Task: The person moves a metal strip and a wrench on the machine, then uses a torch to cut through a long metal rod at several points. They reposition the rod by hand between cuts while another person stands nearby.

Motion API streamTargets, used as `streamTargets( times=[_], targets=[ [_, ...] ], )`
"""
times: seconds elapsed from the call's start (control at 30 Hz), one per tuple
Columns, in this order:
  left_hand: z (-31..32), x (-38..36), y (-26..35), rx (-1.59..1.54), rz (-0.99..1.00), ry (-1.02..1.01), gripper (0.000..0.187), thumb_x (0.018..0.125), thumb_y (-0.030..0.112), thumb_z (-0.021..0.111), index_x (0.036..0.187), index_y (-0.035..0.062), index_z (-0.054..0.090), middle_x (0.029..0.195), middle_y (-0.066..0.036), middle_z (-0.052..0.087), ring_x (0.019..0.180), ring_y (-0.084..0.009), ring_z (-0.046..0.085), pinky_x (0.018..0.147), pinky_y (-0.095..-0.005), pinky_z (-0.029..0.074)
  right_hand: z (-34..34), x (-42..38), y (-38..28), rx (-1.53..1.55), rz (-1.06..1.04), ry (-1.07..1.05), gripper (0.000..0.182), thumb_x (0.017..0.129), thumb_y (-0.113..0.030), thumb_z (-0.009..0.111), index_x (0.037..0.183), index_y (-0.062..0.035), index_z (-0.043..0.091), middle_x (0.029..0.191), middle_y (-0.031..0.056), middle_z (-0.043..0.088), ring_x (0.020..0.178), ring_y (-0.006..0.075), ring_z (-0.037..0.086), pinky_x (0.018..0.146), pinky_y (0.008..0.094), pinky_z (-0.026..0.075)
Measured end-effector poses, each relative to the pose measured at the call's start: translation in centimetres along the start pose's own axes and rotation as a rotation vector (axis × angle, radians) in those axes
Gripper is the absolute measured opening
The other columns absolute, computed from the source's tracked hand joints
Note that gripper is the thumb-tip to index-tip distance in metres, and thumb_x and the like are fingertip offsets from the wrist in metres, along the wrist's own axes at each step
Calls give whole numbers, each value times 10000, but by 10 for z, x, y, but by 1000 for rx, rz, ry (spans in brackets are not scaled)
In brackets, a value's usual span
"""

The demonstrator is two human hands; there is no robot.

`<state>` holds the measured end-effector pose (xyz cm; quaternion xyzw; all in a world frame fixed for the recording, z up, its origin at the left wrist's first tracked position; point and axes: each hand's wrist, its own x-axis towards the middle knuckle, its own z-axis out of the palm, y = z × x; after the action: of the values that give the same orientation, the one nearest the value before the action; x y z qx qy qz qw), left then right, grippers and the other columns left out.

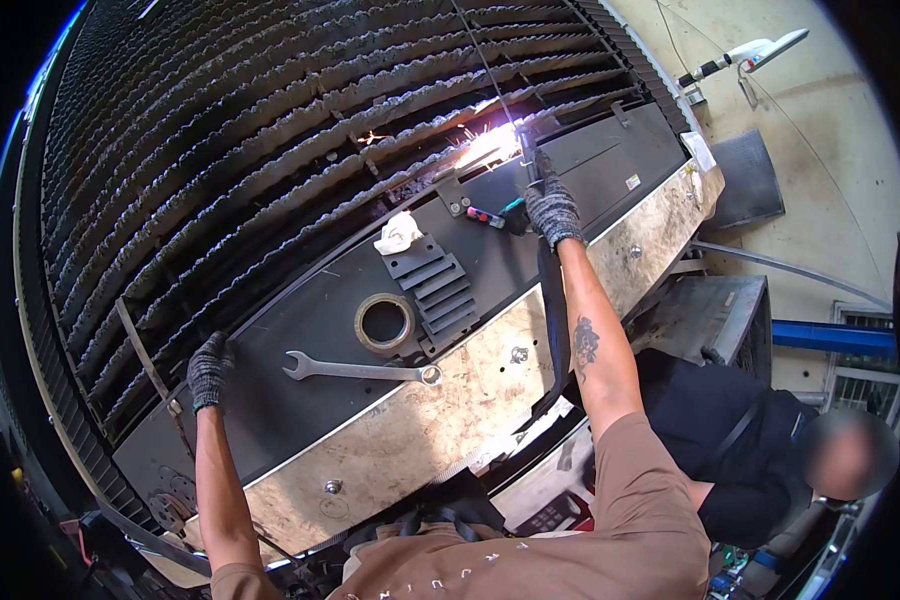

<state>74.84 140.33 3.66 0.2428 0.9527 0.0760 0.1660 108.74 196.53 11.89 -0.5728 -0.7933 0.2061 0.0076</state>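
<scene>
My right hand [552, 208], in a grey knit glove, grips a slim tool [526, 150] whose tip throws bright sparks [490, 148] at the edge of the slatted metal bed [270, 130]. A dark hose [555, 320] runs along my right forearm. My left hand [210, 368], also gloved, rests flat on the black panel [300, 330] at the bed's edge. A steel combination wrench [362, 371] lies on that panel between my hands, beside a metal ring [384, 322].
Dark metal pieces [432, 288], a white rag [398, 233] and a marker [485, 216] lie on the panel. A worn, pale front ledge [440, 420] borders it. Another person in dark clothes [740, 440] is low at the right. A white nozzle [760, 50] lies on the floor.
</scene>
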Motion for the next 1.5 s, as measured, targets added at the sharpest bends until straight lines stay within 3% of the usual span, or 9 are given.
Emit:
streamTargets(
  times=[0.63,0.73,1.1,1.33,1.47,1.5],
  targets=[
    [-4,-3,2,-13,30,2,405,954,431,659,1222,138,738,1170,-163,740,1134,-369,682,977,-463,538,13,0,10,49,-4,33,771,923,-232,662,1606,-377,334,1252,250,687,1151,412,680,1018,481,525],
    [-7,-3,6,-25,15,-13,412,955,435,660,1229,137,735,1179,-164,738,1143,-367,680,982,-459,536,16,2,13,11,-65,95,740,934,-179,649,1595,-347,363,1240,237,693,1025,383,728,916,471,574],
    [-7,-5,5,-48,19,-1,415,956,422,675,1227,115,738,1176,-173,739,1141,-364,685,984,-449,537,8,-4,3,41,-23,34,768,932,-207,639,1626,-279,318,1435,216,596,1241,403,634,1051,459,502],
    [-7,-5,6,-30,52,20,411,953,427,676,1218,119,740,1152,-169,745,1110,-369,693,966,-455,542,15,-2,9,41,-30,52,763,932,-184,626,1625,-279,319,1438,219,591,1248,413,625,1055,460,501],
    [1,-3,-1,-12,35,26,403,950,433,677,1212,134,742,1141,-164,747,1092,-372,696,951,-459,547,22,0,15,16,-4,54,770,938,-162,613,1625,-326,308,1372,225,639,1140,418,681,989,471,541],
    [4,-2,-5,-13,35,26,403,950,433,677,1212,134,742,1141,-164,747,1092,-372,696,951,-459,547,27,4,22,49,15,14,745,950,-335,583,1621,-400,265,1315,271,651,1171,451,660,1027,510,528]
  ],
)
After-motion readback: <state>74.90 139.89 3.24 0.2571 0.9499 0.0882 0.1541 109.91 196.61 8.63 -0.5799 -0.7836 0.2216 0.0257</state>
